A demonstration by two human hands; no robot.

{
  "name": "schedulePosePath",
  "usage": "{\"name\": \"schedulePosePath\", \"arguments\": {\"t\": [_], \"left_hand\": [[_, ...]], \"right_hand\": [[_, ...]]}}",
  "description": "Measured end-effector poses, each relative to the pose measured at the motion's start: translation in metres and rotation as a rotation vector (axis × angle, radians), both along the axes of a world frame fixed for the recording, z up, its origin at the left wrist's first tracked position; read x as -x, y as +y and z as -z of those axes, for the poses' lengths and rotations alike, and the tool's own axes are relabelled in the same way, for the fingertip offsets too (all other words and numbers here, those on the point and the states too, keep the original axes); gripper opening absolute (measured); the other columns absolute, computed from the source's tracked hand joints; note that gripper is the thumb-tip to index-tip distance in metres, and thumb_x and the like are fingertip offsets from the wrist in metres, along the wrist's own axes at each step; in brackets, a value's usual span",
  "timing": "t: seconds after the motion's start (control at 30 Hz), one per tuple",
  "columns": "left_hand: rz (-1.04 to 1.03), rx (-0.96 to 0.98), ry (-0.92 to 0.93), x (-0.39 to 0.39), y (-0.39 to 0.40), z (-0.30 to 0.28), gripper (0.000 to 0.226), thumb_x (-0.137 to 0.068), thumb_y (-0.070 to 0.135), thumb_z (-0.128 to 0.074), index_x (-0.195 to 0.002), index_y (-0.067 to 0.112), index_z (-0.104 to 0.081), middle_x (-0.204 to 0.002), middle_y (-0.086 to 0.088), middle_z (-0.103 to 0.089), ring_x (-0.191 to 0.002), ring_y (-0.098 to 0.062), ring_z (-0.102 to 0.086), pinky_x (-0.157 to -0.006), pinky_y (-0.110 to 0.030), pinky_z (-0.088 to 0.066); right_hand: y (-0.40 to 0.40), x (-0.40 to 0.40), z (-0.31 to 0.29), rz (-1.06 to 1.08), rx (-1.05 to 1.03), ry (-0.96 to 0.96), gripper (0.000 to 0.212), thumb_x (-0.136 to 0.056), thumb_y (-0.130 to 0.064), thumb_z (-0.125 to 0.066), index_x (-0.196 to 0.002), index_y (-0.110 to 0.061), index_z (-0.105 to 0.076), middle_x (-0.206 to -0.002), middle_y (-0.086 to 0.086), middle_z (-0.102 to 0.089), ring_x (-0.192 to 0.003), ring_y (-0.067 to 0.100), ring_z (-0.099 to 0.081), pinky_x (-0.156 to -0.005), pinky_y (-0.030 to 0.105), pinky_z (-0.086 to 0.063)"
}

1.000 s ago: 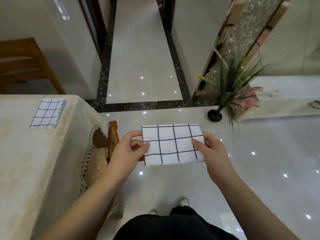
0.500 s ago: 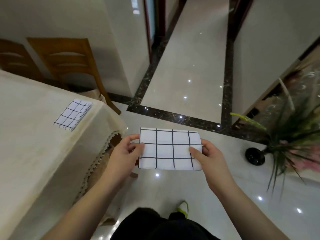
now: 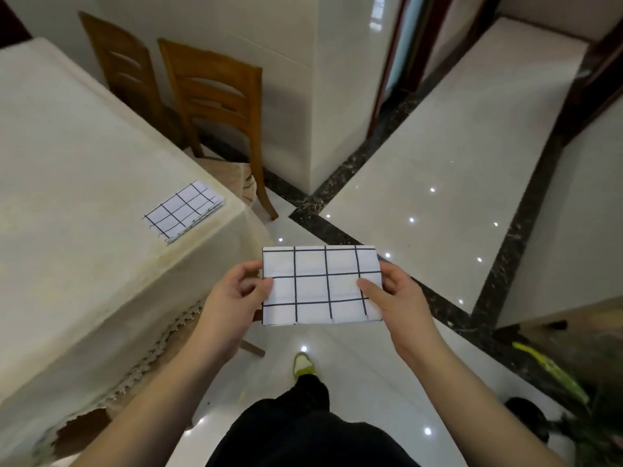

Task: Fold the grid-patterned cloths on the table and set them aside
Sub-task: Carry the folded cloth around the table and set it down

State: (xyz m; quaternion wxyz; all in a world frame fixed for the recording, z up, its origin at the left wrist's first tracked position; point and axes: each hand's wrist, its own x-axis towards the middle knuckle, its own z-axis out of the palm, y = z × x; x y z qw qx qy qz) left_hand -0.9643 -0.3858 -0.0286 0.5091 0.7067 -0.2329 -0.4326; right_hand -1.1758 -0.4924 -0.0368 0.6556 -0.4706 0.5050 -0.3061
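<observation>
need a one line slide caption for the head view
Both hands, left and right, hold a folded grid cloth beside the table, where another lies.

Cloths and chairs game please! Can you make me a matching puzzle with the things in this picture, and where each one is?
Things:
1. held grid cloth
2. folded grid cloth
3. wooden chair
4. green shoe

Places:
A. on the shiny floor, below the hands
B. lying on the table near its corner
C. between the left hand and the right hand, in the air
D. standing by the white wall, beside the table

Pairs: 1-C, 2-B, 3-D, 4-A
</observation>
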Motion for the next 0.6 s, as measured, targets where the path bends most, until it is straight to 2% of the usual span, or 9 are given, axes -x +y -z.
{"name": "schedulePosePath", "arguments": {"t": [0.07,0.2,0.3,0.43,0.6], "left_hand": [[-0.056,0.005,0.023,-0.015,-0.014,0.003,0.021,-0.095,0.015,-0.06,-0.112,0.028,-0.059,-0.087,-0.003,-0.076,-0.079,-0.014,-0.072,-0.063,-0.024,-0.055],[-0.136,-0.001,0.063,-0.041,-0.039,0.007,0.024,-0.095,0.017,-0.061,-0.116,0.028,-0.058,-0.091,-0.002,-0.077,-0.084,-0.017,-0.073,-0.074,-0.037,-0.056],[-0.17,-0.017,0.041,-0.062,-0.059,0.007,0.026,-0.094,0.017,-0.062,-0.117,0.028,-0.058,-0.089,-0.003,-0.076,-0.081,-0.018,-0.073,-0.074,-0.04,-0.058],[-0.256,-0.035,0.015,-0.086,-0.08,0.009,0.025,-0.093,0.019,-0.063,-0.117,0.026,-0.06,-0.09,-0.003,-0.075,-0.081,-0.02,-0.073,-0.069,-0.039,-0.059],[-0.398,-0.095,0.008,-0.107,-0.106,0.015,0.021,-0.096,0.023,-0.059,-0.115,0.03,-0.06,-0.097,0.002,-0.075,-0.08,-0.011,-0.073,-0.071,-0.039,-0.061]], "right_hand": [[-0.024,-0.019,0.001,-0.055,-0.003,0.012,0.032,-0.089,-0.004,-0.066,-0.116,-0.022,-0.063,-0.104,-0.003,-0.076,-0.095,0.011,-0.072,-0.077,0.024,-0.057],[-0.068,-0.057,0.0,-0.155,0.012,0.071,0.03,-0.089,-0.006,-0.067,-0.116,-0.02,-0.063,-0.103,-0.004,-0.076,-0.095,0.012,-0.071,-0.07,0.018,-0.054],[-0.097,-0.084,0.001,-0.214,0.037,0.1,0.031,-0.089,-0.009,-0.068,-0.118,-0.02,-0.063,-0.103,-0.006,-0.075,-0.09,0.005,-0.071,-0.066,0.014,-0.053],[-0.132,-0.116,0.006,-0.283,0.035,0.124,0.034,-0.089,-0.01,-0.068,-0.121,-0.019,-0.062,-0.103,-0.007,-0.075,-0.09,0.003,-0.07,-0.067,0.016,-0.054],[-0.178,-0.159,0.016,-0.421,0.014,0.129,0.031,-0.089,-0.009,-0.068,-0.118,-0.02,-0.063,-0.1,-0.008,-0.075,-0.09,0.004,-0.071,-0.072,0.019,-0.055]]}}
